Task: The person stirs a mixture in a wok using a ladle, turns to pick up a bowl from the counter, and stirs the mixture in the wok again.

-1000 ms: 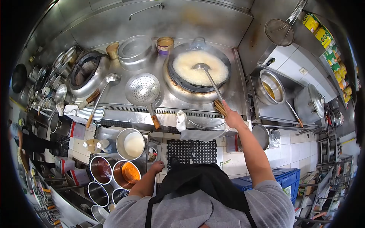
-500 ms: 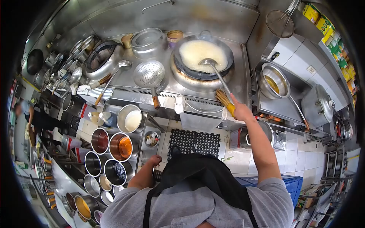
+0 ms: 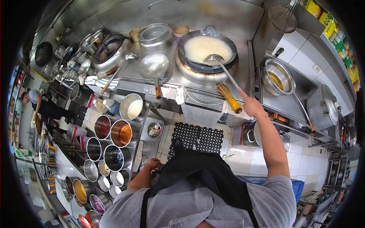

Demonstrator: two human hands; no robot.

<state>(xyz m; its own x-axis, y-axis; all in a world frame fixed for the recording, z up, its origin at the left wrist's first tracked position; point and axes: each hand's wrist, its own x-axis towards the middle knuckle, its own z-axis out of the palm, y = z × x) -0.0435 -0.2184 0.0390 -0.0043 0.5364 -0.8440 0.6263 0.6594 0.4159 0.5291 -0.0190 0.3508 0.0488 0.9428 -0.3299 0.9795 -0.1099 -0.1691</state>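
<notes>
My right hand (image 3: pixel 251 105) is closed around the handle of a long metal ladle (image 3: pixel 228 74). The ladle's bowl rests in pale, cloudy liquid (image 3: pixel 205 46) near the front right inside of a black wok (image 3: pixel 187 65). Just left of this hand, a bamboo brush (image 3: pixel 229 98) with a yellow grip lies at the stove's front edge. Low beside my body, my left hand (image 3: pixel 153 164) has curled fingers next to something dark brown; what they hold, if anything, I cannot make out.
On the stove sit a perforated strainer (image 3: pixel 153 65), a second ladle (image 3: pixel 118 72) and a lidded pot (image 3: pixel 154 36). Several metal pots of sauces and ingredients, including one with orange liquid (image 3: pixel 121 133), stand at left. A large pot (image 3: pixel 323 106) is at right. Another person (image 3: pixel 43 106) stands far left.
The whole view has shifted slightly, with things now further right and higher. My right hand has moved a little away from the brush, so its yellow grip shows fully. The ladle stays in the wok.
</notes>
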